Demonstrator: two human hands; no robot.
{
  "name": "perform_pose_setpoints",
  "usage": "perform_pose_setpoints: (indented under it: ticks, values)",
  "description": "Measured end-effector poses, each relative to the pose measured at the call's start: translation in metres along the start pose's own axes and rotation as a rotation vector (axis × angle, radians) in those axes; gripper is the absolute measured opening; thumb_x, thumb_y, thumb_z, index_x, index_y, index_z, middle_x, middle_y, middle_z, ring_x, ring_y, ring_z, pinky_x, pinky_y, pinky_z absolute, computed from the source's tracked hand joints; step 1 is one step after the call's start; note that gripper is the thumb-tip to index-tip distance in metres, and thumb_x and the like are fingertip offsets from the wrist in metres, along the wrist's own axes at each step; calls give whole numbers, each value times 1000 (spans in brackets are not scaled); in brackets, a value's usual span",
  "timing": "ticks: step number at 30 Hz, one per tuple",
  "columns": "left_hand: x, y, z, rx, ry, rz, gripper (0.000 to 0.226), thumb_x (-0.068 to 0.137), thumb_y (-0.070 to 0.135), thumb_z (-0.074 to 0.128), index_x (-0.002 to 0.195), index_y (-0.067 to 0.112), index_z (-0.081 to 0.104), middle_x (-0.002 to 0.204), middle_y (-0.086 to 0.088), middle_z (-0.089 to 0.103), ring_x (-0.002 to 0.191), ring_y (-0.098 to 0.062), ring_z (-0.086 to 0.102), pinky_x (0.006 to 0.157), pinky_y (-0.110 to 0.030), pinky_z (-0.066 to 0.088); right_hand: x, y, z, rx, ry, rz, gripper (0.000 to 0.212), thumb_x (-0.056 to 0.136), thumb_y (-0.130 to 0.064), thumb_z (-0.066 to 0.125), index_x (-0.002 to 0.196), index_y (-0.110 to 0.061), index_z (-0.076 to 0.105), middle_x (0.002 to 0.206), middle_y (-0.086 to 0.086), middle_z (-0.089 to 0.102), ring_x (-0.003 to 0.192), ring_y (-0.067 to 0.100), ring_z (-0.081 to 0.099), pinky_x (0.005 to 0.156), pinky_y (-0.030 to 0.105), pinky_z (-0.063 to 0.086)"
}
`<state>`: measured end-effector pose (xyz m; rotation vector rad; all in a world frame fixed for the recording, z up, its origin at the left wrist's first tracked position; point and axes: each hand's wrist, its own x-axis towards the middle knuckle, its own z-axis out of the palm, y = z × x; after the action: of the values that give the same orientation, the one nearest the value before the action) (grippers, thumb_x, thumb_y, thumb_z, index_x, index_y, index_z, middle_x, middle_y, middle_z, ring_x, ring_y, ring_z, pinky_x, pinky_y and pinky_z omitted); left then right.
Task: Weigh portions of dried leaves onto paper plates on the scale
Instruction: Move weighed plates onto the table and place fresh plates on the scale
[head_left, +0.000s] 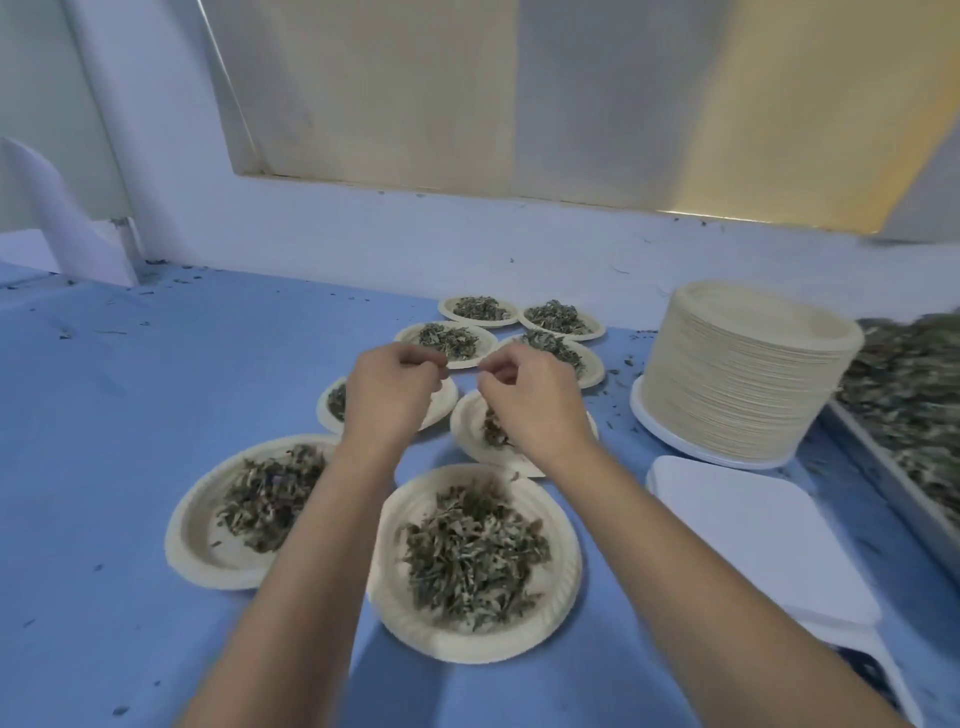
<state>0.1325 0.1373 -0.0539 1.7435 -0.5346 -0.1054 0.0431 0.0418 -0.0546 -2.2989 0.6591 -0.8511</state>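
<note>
Left of the flat white scale, two round, ridged paper plates hold loose heaps of crinkled dried leaves. Farther out, still left of the scale, the left hand and right hand hover over two more plates. Their fingers are curled with the tips drawn to the thumbs; whether they pinch any leaf I cannot tell. Four filled plates lie beyond. Behind the scale stands a tall plate stack, and to the scale's right is a leaf-filled metal tray.

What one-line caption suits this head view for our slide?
Left hand and right hand hover above plates of leaves on a blue table, beside a plate stack.
</note>
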Motion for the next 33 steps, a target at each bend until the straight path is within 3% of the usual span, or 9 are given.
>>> perform_pose_setpoints:
  ticks: [5, 7, 10, 15, 23, 26, 28, 30, 33]
  values:
    - [-25, 47, 69, -321, -151, 13, 28, 86, -1, 51, 72, 18, 65, 72, 2, 70, 65, -4, 66, 53, -8, 43, 12, 31, -73, -65, 201, 0, 20, 90, -13, 55, 102, -13, 70, 96, -1, 70, 94, 15, 63, 78, 24, 43]
    - [-37, 57, 90, -412, -186, -32, 25, 87, 0, 50, 76, 16, 66, 73, 0, 70, 64, -6, 66, 50, -7, 43, 17, 45, -102, -171, 296, -20, 24, 93, -9, 50, 107, -11, 70, 106, 5, 70, 104, 21, 60, 88, 31, 44]
    - [-52, 68, 116, -532, -232, -113, 20, 89, 0, 50, 83, 11, 66, 74, -1, 70, 67, -9, 66, 50, -9, 45, 19, 68, -138, -389, 378, -15, 32, 96, -8, 43, 117, -13, 67, 114, 7, 68, 116, 25, 53, 90, 39, 46]
    - [-68, 77, 140, -623, -265, -165, 21, 89, -3, 49, 82, 9, 65, 72, -3, 70, 66, -12, 65, 56, -12, 51, 17, 97, -166, -742, 230, 10, 31, 96, -3, 40, 117, -5, 64, 111, 16, 65, 110, 34, 52, 86, 44, 46]
    - [-75, 79, 143, -631, -259, -173, 23, 89, -2, 48, 81, 10, 65, 70, -1, 70, 64, -13, 64, 66, -18, 52, 19, 100, -167, -784, 114, -69, 28, 95, -1, 42, 114, -6, 62, 109, 14, 66, 102, 34, 57, 85, 44, 47]
    - [-77, 79, 144, -615, -267, -171, 24, 89, -2, 47, 79, 11, 65, 69, 0, 70, 59, -8, 64, 56, -11, 49, 19, 99, -170, -756, 90, -75, 20, 95, 0, 42, 97, -3, 61, 89, 13, 62, 91, 35, 56, 77, 40, 47]
    - [-79, 80, 146, -607, -274, -174, 24, 89, -1, 47, 79, 12, 64, 69, 1, 70, 58, -7, 63, 52, -10, 47, 18, 98, -172, -762, 71, -78, 18, 94, 0, 41, 79, -5, 49, 71, 9, 49, 79, 32, 51, 68, 38, 41]
    - [-82, 80, 148, -582, -286, -171, 24, 89, 0, 46, 79, 13, 64, 67, 3, 70, 59, -6, 63, 52, -11, 47, 18, 96, -173, -760, 60, -77, 21, 94, 0, 41, 75, -6, 45, 64, 6, 41, 73, 30, 46, 65, 38, 39]
    - [-85, 81, 150, -576, -293, -173, 24, 88, -1, 45, 78, 12, 63, 66, 2, 69, 59, -8, 62, 52, -11, 46, 19, 94, -175, -706, 55, -65, 21, 96, -1, 40, 90, -1, 61, 79, 13, 60, 82, 33, 55, 75, 39, 48]
